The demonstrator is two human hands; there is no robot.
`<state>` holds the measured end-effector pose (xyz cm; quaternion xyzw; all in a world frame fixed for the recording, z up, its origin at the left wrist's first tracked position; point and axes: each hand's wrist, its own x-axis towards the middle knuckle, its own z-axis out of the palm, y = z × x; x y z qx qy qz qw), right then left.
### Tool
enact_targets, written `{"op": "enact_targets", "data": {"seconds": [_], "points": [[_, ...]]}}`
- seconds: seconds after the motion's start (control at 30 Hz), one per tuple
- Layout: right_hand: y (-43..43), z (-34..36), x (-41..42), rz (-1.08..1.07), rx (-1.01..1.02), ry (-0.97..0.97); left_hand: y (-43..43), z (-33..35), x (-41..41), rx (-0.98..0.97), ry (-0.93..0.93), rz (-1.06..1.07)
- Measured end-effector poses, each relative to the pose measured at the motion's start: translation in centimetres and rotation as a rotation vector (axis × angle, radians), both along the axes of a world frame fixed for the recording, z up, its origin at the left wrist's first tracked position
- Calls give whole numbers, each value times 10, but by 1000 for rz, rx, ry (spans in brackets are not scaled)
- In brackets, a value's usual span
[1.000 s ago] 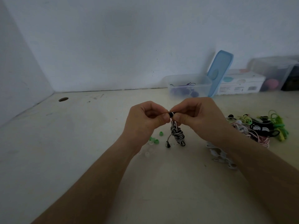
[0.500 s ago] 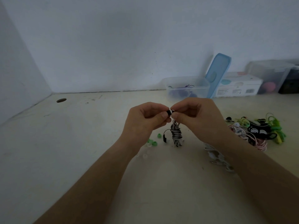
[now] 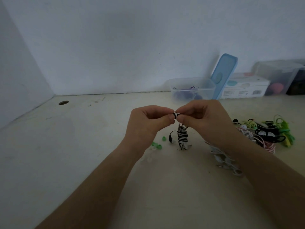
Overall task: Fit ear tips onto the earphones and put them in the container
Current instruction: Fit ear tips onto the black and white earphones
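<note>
Loose earbud (image 3: pixel 171 139) higher; left hand (image 3: pixel 148 120), right hand (image 3: pixel 203 120) tight on striped earbud (image 3: pixel 176 115)

I saw black-and-white striped earphones (image 3: pixel 182 138), green ear tips (image 3: pixel 159 147), a light-blue lid (image 3: pixel 224 75), and a pink, black and lime-green earphone pile (image 3: pixel 267 135).

Your fingertips (image 3: pixel 170 117) cover most of the earbud (image 3: pixel 176 115); tip fit unresolved. Your right forearm (image 3: pixel 257 164) hides part of the white earphone pile (image 3: pixel 219 156). Far-right box (image 3: pixel 297 83) cut off at the edge.
</note>
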<state>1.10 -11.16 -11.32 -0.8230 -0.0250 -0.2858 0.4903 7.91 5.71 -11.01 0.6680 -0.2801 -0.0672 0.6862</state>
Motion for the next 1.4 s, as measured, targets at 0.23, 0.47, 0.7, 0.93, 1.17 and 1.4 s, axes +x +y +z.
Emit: {"op": "enact_targets", "data": {"seconds": [0.23,0.47,0.7,0.93,1.17,1.4], "points": [[3,-2,1,11,13,6,-2,-1,-2,13,-5,51],[2,-4,2,13,44,0,-5,0,-1,0,16,59],[-4,-3,2,60,148,75,-3,-3,6,86,-113,67],[-6,0,0,57,104,133,-5,-16,4,709,-473,29],[-6,4,-2,40,209,165,-6,-16,5,775,-518,-2],[-7,2,-1,125,335,143,-8,-17,3,806,-513,-49]]}}
